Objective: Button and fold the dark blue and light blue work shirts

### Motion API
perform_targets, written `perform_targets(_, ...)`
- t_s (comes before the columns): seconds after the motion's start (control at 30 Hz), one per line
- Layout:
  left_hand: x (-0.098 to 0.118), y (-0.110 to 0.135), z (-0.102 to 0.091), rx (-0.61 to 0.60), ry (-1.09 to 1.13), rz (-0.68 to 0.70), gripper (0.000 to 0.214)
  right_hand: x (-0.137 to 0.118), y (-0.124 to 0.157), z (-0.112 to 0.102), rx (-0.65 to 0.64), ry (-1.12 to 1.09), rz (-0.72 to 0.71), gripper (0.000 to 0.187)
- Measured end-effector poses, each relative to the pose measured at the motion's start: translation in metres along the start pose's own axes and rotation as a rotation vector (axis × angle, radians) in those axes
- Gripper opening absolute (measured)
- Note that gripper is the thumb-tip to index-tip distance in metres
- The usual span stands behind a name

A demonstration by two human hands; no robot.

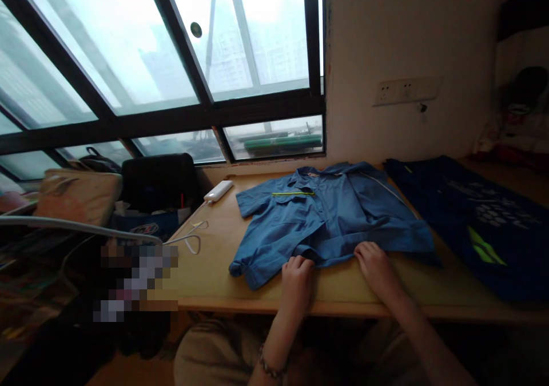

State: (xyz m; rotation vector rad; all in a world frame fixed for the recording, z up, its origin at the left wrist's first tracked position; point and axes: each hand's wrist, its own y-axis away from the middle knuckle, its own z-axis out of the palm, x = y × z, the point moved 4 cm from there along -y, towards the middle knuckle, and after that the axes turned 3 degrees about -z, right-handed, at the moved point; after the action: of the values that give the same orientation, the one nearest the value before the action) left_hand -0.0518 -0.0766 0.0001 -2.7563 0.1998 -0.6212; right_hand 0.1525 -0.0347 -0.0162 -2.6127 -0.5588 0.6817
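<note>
A blue short-sleeved work shirt (326, 214) lies spread on the wooden table (214, 243), collar toward the wall. My left hand (295, 280) has its fingers curled on the shirt's near hem, left of centre. My right hand (377, 266) is closed on the same hem further right. Both hands pinch the fabric at the table's near side.
A dark blue garment (480, 220) with green marks lies on the table's right part. A white power bank (218, 191) and its white cable (191, 238) sit at the left. A black bag (158, 183) and a cushion (77, 194) stand under the window.
</note>
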Motion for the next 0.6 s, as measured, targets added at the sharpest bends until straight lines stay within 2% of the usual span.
perform_targets(0.1, -0.002, 0.003, -0.003, 0.054, 0.049, 0.011, 0.019, -0.007, 0.009, -0.003, -0.005, -0.026, -0.001, 0.011)
perform_targets(0.17, -0.002, 0.006, -0.008, 0.107, 0.100, 0.030, 0.019, -0.010, 0.013, -0.005, -0.007, -0.045, -0.017, 0.018)
perform_targets(0.2, -0.002, 0.007, -0.011, 0.140, 0.126, 0.042, 0.019, -0.010, 0.015, -0.007, -0.002, -0.046, -0.016, 0.021)
perform_targets(0.3, 0.002, 0.011, -0.019, 0.223, 0.175, 0.079, 0.017, -0.007, 0.014, -0.009, 0.027, -0.033, 0.013, 0.013)
perform_targets(0.37, 0.004, 0.013, -0.022, 0.258, 0.177, 0.101, 0.015, -0.003, 0.011, -0.009, 0.058, -0.027, 0.035, 0.014)
perform_targets(0.47, 0.001, 0.012, -0.020, 0.309, 0.154, 0.086, 0.014, -0.001, 0.012, -0.011, 0.153, -0.059, 0.065, 0.017)
perform_targets(0.53, -0.005, 0.010, -0.013, 0.318, 0.137, 0.049, 0.027, -0.005, 0.017, -0.019, 0.231, -0.112, 0.058, 0.017)
perform_targets(0.6, -0.012, 0.007, -0.004, 0.272, 0.113, 0.010, 0.037, -0.014, 0.026, -0.033, 0.265, -0.160, 0.013, 0.016)
